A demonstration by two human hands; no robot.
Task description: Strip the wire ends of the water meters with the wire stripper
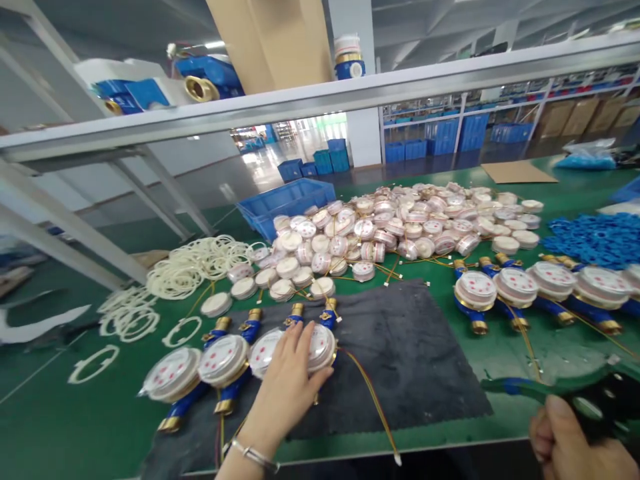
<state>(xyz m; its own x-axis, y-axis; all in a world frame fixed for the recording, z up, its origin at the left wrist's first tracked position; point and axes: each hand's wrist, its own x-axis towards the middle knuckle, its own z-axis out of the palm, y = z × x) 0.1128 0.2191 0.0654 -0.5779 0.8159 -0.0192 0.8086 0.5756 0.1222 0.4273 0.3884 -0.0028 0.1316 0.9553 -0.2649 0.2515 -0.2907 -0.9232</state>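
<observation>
My left hand (285, 377) lies over the rightmost water meter (323, 347) of the near row. Its fingers cross the dial, and the thumb curls at the rim. More meters with blue and brass bodies stand left of it, such as one water meter (224, 360) with red marks on its white dial. A dark cloth (400, 360) lies under this row. From the held meter a thin wire with a white plug (373, 393) trails toward the front edge. At the lower right, my right hand (575, 440) is closed round a blurred black-and-green hand tool (600, 403).
A heap of white round meter heads (400, 220) covers the back middle. Pale plastic rings (195, 267) lie left, blue plastic parts (595, 237) right. Another row of meters (515, 287) stands right. A blue crate (295, 200) stands behind, under an overhead shelf (300, 103).
</observation>
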